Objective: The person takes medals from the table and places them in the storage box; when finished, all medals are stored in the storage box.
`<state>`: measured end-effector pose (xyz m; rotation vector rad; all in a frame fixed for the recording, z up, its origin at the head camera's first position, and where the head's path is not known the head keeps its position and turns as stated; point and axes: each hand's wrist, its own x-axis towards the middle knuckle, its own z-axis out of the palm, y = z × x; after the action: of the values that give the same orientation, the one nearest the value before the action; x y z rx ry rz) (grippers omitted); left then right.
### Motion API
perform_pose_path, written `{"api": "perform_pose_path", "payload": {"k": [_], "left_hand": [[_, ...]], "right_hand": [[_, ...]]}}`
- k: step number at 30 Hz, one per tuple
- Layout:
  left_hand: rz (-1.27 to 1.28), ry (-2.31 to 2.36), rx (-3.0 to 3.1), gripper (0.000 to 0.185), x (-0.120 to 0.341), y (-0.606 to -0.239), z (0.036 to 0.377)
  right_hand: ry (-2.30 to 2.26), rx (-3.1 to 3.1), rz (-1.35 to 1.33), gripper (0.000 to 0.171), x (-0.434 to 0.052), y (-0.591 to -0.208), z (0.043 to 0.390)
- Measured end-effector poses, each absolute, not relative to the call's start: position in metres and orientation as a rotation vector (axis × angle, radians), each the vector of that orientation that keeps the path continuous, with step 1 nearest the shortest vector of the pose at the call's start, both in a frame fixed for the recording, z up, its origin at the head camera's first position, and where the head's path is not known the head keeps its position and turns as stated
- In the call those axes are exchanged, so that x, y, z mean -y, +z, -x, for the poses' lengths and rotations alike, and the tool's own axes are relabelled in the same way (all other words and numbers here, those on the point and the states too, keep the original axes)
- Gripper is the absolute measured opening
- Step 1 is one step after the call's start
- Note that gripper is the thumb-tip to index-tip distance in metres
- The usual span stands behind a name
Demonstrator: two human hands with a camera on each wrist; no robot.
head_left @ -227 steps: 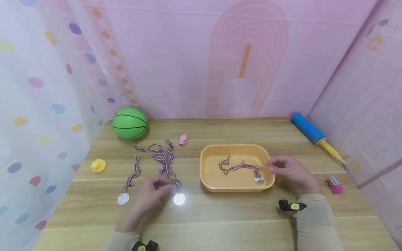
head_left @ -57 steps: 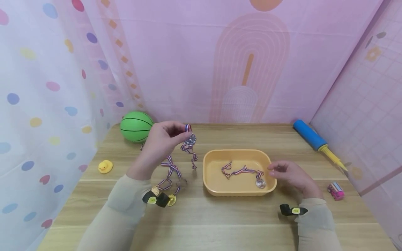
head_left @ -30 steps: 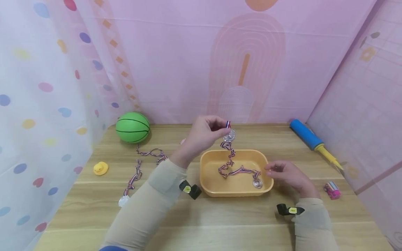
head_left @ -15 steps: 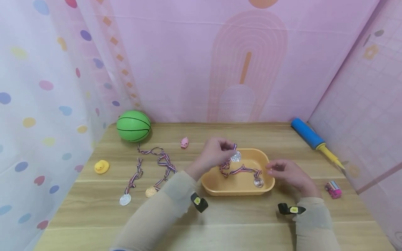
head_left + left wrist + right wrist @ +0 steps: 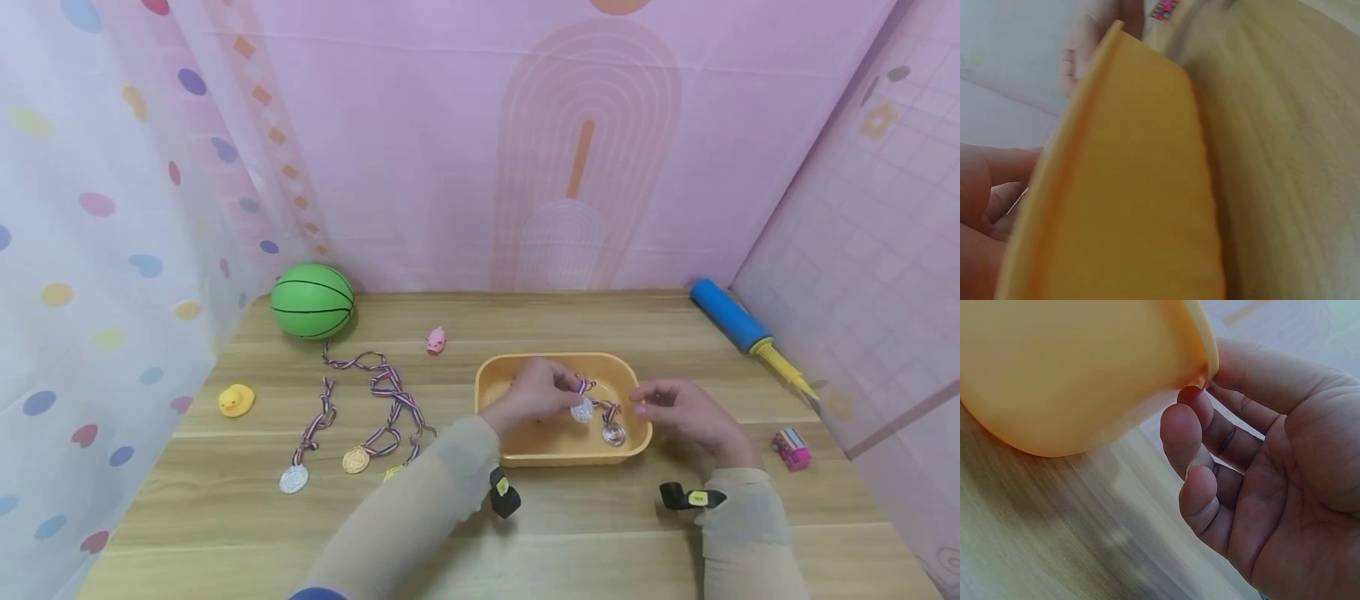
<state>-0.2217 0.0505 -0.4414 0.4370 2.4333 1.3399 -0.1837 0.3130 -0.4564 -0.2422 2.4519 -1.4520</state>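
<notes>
On the far left of the table (image 5: 675, 333) sat a yellow duck (image 5: 236, 399), with a green ball (image 5: 312, 302) behind it against the pink backdrop. Just right of the duck, three medals (image 5: 352, 433) lay on the wood with their striped ribbons tangled together, two discs gold and one silver. A small pink pig (image 5: 435, 340) stood behind them.

The left hand (image 5: 534, 394) reached over the near wall of the orange tray (image 5: 558, 452), thumb and forefinger pinched on a silver medal (image 5: 582, 410) near its ribbon loop, holding it low inside the tray. Whether the disc touched the tray floor could not be told. Just beside it, another silver medal (image 5: 613, 434) lay on the tray floor near the right wall.

The right hand (image 5: 686, 412) rested at the tray's right rim, fingers loosely curled and a little apart, gripping nothing; in the right wrist view one fingertip (image 5: 1192, 399) met the rim of the tray (image 5: 1085, 375).

Further right, a blue pump (image 5: 738, 321) with a yellow nozzle lay by the back corner, and a pink toy car (image 5: 793, 447) stood near the right edge, well apart from the tray.
</notes>
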Motion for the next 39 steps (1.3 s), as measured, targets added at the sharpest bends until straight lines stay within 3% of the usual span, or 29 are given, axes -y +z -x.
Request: {"api": "perform_pose_path", "payload": {"k": [11, 26, 39], "left_hand": [[-0.554, 1.127, -2.452, 0.011, -0.061, -0.462, 0.222], [-0.768, 0.812, -2.596, 0.007, -0.071, -0.462, 0.224], [-0.74, 0.899, -2.585, 0.008, -0.074, -0.462, 0.217]], "right_hand": [[-1.486, -2.44, 0.263, 0.032, -0.313, -0.458, 0.185], [-1.5, -2.431, 0.265, 0.031, -0.313, -0.458, 0.185], [-1.512, -2.425, 0.275, 0.032, -0.312, -0.458, 0.185]]}}
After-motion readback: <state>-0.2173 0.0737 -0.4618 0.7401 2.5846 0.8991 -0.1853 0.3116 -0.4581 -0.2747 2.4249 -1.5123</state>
